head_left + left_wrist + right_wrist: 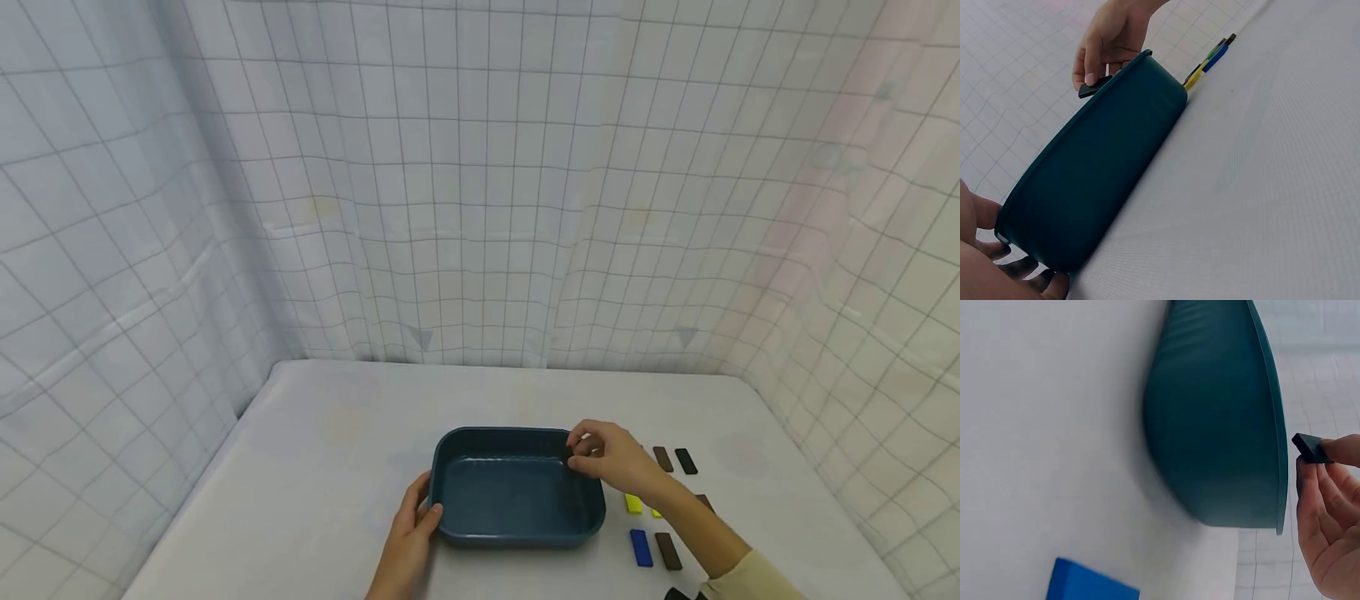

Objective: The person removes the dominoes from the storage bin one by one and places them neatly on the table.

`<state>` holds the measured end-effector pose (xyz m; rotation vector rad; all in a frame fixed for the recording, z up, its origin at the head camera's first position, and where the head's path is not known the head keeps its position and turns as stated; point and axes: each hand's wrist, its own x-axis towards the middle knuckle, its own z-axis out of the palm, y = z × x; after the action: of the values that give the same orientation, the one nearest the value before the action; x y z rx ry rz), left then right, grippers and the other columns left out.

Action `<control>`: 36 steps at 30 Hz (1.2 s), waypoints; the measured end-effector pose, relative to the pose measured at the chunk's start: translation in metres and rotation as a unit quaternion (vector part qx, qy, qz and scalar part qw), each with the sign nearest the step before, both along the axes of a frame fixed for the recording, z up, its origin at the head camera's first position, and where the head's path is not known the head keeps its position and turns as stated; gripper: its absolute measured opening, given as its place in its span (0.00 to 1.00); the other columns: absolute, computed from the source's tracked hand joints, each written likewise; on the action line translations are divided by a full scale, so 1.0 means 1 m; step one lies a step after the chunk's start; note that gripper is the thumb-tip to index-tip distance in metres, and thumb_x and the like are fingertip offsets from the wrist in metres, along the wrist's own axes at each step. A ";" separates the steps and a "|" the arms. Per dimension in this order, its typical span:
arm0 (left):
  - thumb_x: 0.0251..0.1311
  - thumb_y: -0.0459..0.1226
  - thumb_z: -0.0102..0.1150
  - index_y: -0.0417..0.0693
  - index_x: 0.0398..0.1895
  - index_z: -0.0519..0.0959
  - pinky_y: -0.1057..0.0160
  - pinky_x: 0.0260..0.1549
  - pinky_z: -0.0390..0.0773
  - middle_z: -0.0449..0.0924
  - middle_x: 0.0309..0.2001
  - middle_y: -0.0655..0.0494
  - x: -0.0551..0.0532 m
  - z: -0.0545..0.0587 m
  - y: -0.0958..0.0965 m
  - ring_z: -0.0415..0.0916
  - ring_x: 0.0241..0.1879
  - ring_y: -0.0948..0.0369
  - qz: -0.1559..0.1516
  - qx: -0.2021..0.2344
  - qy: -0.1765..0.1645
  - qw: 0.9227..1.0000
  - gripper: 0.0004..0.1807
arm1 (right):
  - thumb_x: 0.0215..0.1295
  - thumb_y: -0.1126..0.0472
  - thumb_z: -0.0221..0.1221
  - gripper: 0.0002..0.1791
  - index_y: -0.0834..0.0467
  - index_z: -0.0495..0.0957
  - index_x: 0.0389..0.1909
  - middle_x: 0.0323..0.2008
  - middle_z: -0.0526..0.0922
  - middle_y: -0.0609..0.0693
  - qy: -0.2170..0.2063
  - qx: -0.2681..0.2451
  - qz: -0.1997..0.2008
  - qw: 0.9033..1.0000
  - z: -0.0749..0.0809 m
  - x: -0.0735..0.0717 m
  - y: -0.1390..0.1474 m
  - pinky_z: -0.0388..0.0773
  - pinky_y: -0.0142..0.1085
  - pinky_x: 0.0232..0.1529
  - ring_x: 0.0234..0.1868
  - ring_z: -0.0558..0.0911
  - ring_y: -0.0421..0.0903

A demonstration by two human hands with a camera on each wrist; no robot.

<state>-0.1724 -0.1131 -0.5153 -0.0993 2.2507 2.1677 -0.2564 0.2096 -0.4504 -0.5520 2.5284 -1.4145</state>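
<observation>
A dark teal rectangular basin [510, 500] stands on the white table, its inner floor bare where it shows. At its left end my left hand [408, 529] grips the wall, thumb over the rim and fingers on the outside. My right hand [617, 460] is over the basin's right end, near the far corner. Between its thumb and fingertips it pinches a small flat black block [1310, 448]. In the left wrist view the black block [1093, 87] is level with the rim, held at a slant.
Right of the basin lie several flat blocks: a blue one [641, 547], brown ones [668, 552], a black one [686, 461] and yellow ones [633, 503], some partly hidden by the right forearm. A grid-patterned white curtain [480, 208] encloses the table's back and sides.
</observation>
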 end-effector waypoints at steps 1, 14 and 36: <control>0.78 0.30 0.46 0.32 0.79 0.52 0.35 0.70 0.56 0.50 0.77 0.28 0.000 -0.001 0.000 0.47 0.76 0.31 -0.002 0.000 0.002 1.000 0.31 | 0.68 0.61 0.68 0.14 0.62 0.79 0.50 0.40 0.86 0.50 -0.005 -0.002 -0.003 1.000 0.000 0.002 0.004 0.84 0.44 0.41 0.42 0.85 0.52; 0.78 0.30 0.47 0.33 0.79 0.53 0.36 0.71 0.55 0.51 0.77 0.29 0.001 0.001 0.002 0.46 0.76 0.32 -0.001 -0.004 0.007 1.000 0.31 | 0.67 0.62 0.69 0.13 0.60 0.79 0.48 0.41 0.85 0.52 -0.026 -0.001 -0.043 0.999 -0.005 0.022 0.039 0.84 0.45 0.38 0.39 0.83 0.51; 0.78 0.30 0.47 0.33 0.79 0.54 0.36 0.71 0.54 0.53 0.77 0.29 0.003 0.002 0.001 0.46 0.77 0.33 0.003 -0.036 0.008 0.999 0.30 | 0.67 0.61 0.69 0.15 0.61 0.76 0.49 0.40 0.84 0.53 -0.077 0.026 -0.090 0.993 -0.021 0.046 0.078 0.85 0.43 0.39 0.38 0.83 0.50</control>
<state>-0.1695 -0.1126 -0.5131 -0.0898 2.3402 2.0995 -0.2102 0.2875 -0.4714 -0.2007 2.5344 -1.3833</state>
